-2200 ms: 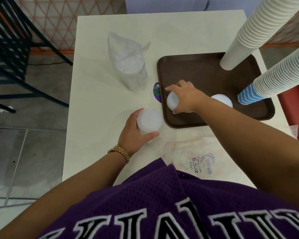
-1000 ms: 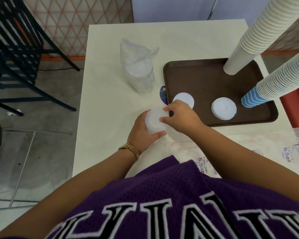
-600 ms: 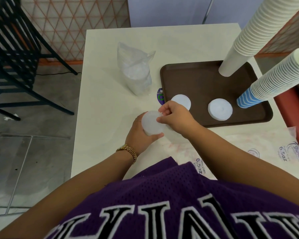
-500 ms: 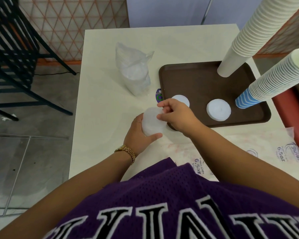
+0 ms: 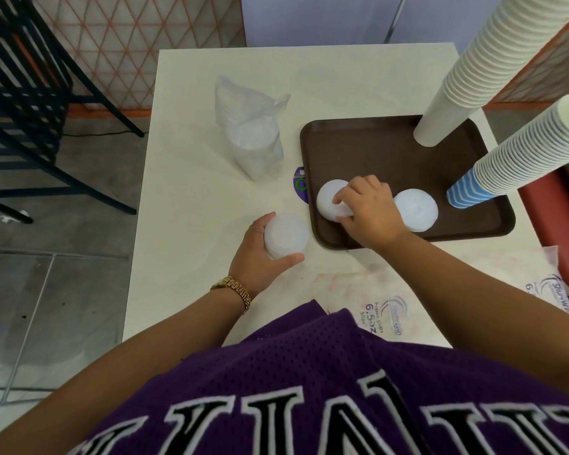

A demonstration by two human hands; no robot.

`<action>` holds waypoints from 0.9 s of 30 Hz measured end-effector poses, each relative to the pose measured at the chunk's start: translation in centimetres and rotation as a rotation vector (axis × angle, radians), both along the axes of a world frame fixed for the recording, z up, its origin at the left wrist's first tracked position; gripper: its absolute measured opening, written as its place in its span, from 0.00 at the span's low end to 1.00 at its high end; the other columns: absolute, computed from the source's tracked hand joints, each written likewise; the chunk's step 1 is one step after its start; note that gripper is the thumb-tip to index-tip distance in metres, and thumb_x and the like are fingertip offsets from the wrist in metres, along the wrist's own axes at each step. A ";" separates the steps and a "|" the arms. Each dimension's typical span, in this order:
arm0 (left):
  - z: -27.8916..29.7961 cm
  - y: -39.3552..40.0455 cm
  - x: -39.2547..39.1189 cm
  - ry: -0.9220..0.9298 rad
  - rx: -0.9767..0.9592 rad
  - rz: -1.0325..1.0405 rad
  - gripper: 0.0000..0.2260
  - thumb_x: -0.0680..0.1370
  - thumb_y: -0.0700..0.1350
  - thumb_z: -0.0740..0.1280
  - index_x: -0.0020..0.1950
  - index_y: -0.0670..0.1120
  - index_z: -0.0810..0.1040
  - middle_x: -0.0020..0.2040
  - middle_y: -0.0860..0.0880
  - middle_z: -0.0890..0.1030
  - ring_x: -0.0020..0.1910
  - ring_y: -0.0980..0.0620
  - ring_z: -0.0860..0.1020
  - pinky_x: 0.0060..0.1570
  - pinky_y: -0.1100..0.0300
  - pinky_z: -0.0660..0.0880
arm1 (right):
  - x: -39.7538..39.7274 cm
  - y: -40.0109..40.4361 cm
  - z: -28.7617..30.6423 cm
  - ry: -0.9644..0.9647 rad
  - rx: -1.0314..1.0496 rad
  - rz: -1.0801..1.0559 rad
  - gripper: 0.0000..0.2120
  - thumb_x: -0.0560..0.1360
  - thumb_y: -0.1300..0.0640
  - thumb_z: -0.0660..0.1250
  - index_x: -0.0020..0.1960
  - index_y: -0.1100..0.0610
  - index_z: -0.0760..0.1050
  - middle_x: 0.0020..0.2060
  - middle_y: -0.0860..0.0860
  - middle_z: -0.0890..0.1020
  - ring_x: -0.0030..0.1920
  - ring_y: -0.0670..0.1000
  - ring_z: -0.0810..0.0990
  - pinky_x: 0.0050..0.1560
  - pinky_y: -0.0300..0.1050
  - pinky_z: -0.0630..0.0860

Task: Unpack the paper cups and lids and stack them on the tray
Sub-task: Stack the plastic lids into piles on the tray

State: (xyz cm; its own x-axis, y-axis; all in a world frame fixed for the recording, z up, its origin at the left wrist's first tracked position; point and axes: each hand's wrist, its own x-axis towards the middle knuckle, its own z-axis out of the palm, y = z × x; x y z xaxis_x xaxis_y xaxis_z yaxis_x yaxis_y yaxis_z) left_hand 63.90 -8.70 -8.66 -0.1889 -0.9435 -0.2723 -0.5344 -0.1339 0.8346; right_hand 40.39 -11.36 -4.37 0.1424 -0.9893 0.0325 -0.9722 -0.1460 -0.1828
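Looks to us like a small cafe or drinks stall, not anybody's home. We've got a plain cream table (image 5: 211,198) with a brown serving tray (image 5: 375,149) on it, the canteen kind, and two really tall stacks of paper cups (image 5: 493,57) standing on its far right side. Empty cup wrappers (image 5: 385,313) printed "Paper cups 6.5oz" lie at the near edge. The floor (image 5: 63,290) is bare grey concrete, a dark metal chair frame (image 5: 23,93) sits at far left, and an orange lattice screen (image 5: 128,37) runs behind.
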 end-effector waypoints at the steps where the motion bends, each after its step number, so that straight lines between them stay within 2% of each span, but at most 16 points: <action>1: -0.1 0.0 0.0 -0.001 0.002 0.001 0.42 0.66 0.56 0.79 0.74 0.53 0.60 0.71 0.52 0.65 0.68 0.51 0.68 0.67 0.53 0.71 | 0.0 0.3 -0.1 -0.003 0.045 -0.009 0.15 0.72 0.54 0.74 0.57 0.55 0.78 0.55 0.55 0.77 0.57 0.58 0.72 0.56 0.51 0.67; 4: -0.2 0.0 0.0 -0.007 0.003 0.001 0.42 0.66 0.57 0.78 0.74 0.54 0.60 0.71 0.53 0.65 0.67 0.51 0.68 0.66 0.52 0.71 | 0.0 0.3 0.0 0.017 0.142 -0.024 0.21 0.72 0.48 0.74 0.63 0.51 0.76 0.61 0.52 0.73 0.63 0.56 0.67 0.63 0.51 0.64; 8: -0.1 0.0 -0.1 -0.012 0.013 0.005 0.42 0.66 0.56 0.78 0.74 0.55 0.60 0.71 0.53 0.65 0.67 0.52 0.68 0.66 0.53 0.71 | 0.0 -0.4 0.4 0.020 0.144 -0.042 0.26 0.70 0.44 0.75 0.64 0.50 0.74 0.63 0.52 0.70 0.64 0.56 0.66 0.64 0.51 0.63; 10: 0.0 0.0 0.0 -0.001 0.018 0.004 0.42 0.66 0.56 0.78 0.74 0.54 0.60 0.71 0.53 0.65 0.67 0.52 0.67 0.67 0.53 0.71 | 0.1 -0.9 0.7 -0.008 0.174 -0.049 0.34 0.67 0.44 0.77 0.68 0.49 0.70 0.67 0.52 0.67 0.66 0.56 0.64 0.66 0.52 0.63; 13: 0.1 0.0 0.0 0.005 0.022 0.003 0.42 0.67 0.55 0.78 0.74 0.54 0.60 0.71 0.53 0.65 0.67 0.52 0.67 0.67 0.53 0.70 | 0.4 -2.3 1.4 -0.013 0.366 0.017 0.48 0.63 0.47 0.81 0.76 0.45 0.58 0.75 0.51 0.56 0.73 0.58 0.56 0.71 0.58 0.62; 15: 0.1 0.0 0.0 0.005 0.024 0.004 0.42 0.67 0.55 0.78 0.74 0.54 0.60 0.71 0.53 0.65 0.67 0.52 0.67 0.67 0.53 0.70 | 0.4 -3.3 2.0 0.020 0.495 0.050 0.52 0.63 0.53 0.81 0.77 0.43 0.53 0.77 0.50 0.52 0.75 0.59 0.53 0.71 0.61 0.63; 19: 0.2 0.1 0.0 0.015 0.032 0.010 0.42 0.67 0.55 0.79 0.74 0.54 0.60 0.71 0.54 0.65 0.67 0.53 0.67 0.67 0.53 0.70 | 0.6 -5.0 2.5 0.112 0.567 0.091 0.45 0.64 0.57 0.79 0.74 0.44 0.59 0.72 0.52 0.60 0.71 0.59 0.60 0.64 0.58 0.71; 22: 0.3 0.1 -0.1 0.013 0.028 0.012 0.42 0.67 0.54 0.79 0.74 0.54 0.60 0.71 0.54 0.65 0.67 0.53 0.67 0.67 0.53 0.70 | 0.9 -5.8 2.5 0.147 0.576 0.103 0.41 0.66 0.54 0.78 0.72 0.44 0.62 0.67 0.53 0.64 0.68 0.58 0.64 0.62 0.57 0.73; 27: 0.4 0.1 -0.2 0.007 0.027 0.008 0.42 0.67 0.55 0.78 0.74 0.53 0.60 0.72 0.53 0.65 0.68 0.52 0.67 0.68 0.52 0.69 | 1.6 -6.2 2.2 0.194 0.569 0.121 0.38 0.67 0.48 0.77 0.73 0.43 0.63 0.67 0.53 0.65 0.67 0.59 0.65 0.63 0.58 0.73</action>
State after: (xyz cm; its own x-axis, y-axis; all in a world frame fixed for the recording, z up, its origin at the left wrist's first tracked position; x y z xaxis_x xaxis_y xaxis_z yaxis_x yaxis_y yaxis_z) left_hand 63.75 -8.64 -8.29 -0.1832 -0.9373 -0.2967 -0.5277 -0.1609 0.8341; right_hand 42.01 -17.51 -2.18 0.2048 -0.8202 -0.5341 -0.9783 -0.1884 -0.0859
